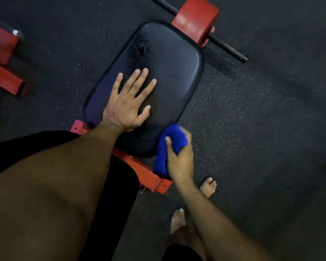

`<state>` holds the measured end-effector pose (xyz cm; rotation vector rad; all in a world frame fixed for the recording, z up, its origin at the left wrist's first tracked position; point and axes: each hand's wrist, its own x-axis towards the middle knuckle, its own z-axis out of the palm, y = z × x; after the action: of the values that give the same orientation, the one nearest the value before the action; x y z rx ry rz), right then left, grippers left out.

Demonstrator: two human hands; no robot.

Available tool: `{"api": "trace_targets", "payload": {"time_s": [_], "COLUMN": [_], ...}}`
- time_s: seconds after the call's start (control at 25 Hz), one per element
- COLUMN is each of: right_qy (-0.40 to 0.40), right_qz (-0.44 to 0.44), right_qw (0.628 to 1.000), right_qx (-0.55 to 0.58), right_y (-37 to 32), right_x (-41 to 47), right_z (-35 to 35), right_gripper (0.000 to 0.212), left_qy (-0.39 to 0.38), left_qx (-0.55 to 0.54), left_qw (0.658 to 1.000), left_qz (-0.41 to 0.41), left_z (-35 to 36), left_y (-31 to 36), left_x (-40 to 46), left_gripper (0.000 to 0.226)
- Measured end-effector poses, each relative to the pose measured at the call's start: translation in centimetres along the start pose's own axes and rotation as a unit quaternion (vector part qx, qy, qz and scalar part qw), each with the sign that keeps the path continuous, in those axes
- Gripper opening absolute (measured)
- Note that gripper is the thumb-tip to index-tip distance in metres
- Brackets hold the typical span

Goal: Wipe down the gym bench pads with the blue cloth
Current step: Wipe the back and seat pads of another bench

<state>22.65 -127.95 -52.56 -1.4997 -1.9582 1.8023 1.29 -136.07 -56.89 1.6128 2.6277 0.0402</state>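
Nearest the camera, two bare feet (208, 186) stood on the dark speckled rubber floor (252, 129), beside the red steel frame (149, 176) that ran under the bench.

Right hand (180, 159) gripped the blue cloth (169, 147), fingers and thumb curled round a bunched wad of it. Cloth sat at the near right edge of the black seat pad (173, 72), touching or just off the rim; I could not tell which. Part of the cloth hung down over the frame.

Left hand (129, 102) lay flat on the pad, fingers straight and spread, palm down near the middle, holding nothing. It looked like bracing.

Progress, as a judgement: wiping of this pad looked barely started or only at its near edge. Farther up the pad, beyond the left fingertips, a patch of dark droplets and specks (140, 49) remained, so the far half seemed unwiped. Any other pads of the bench were hidden beneath the arms.

Pad surface: smooth, faintly glossy, rounded corners, no tears seen.

Beyond the pad, a red foam roller (194, 21) sat on a black bar (228, 48). More red equipment (2, 59) stood far left.
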Motion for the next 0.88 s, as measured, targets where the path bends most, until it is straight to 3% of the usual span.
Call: {"api": "trace_targets", "payload": {"time_s": [0.16, 0.28, 0.36, 0.44, 0.52, 0.88], "right_qy": [0.055, -0.003, -0.086, -0.165, -0.166, -0.185], "right_qz": [-0.180, -0.313, -0.383, -0.430, -0.456, -0.453], "right_qw": [0.979, 0.921, 0.846, 0.731, 0.655, 0.687], "right_qx": [-0.073, -0.230, -0.361, -0.504, -0.580, -0.537], "right_y": [-8.4, -15.5, -18.9, -20.2, -20.0, -19.4], "right_x": [11.3, 20.0, 24.4, 26.2, 26.7, 27.9], "right_z": [-5.4, -3.6, 0.0, 3.8, 5.8, 6.6], "right_gripper": [0.046, 0.049, 0.053, 0.055, 0.051, 0.046], "left_qy": [0.002, -0.004, -0.007, -0.005, 0.000, 0.027], "left_qx": [-0.005, -0.016, -0.028, -0.048, -0.071, -0.142], "left_qw": [1.000, 1.000, 1.000, 0.999, 0.997, 0.989], "left_qz": [0.003, -0.005, -0.006, -0.006, -0.002, -0.036], "left_z": [0.0, -0.1, -0.2, -0.2, 0.0, -0.1], "left_y": [-0.1, -0.4, -0.6, -0.5, -0.6, -0.8], "left_x": [0.1, 0.0, 0.0, 0.0, 0.1, 0.1], "left_gripper": [0.077, 0.077, 0.077, 0.077, 0.076, 0.064]}}
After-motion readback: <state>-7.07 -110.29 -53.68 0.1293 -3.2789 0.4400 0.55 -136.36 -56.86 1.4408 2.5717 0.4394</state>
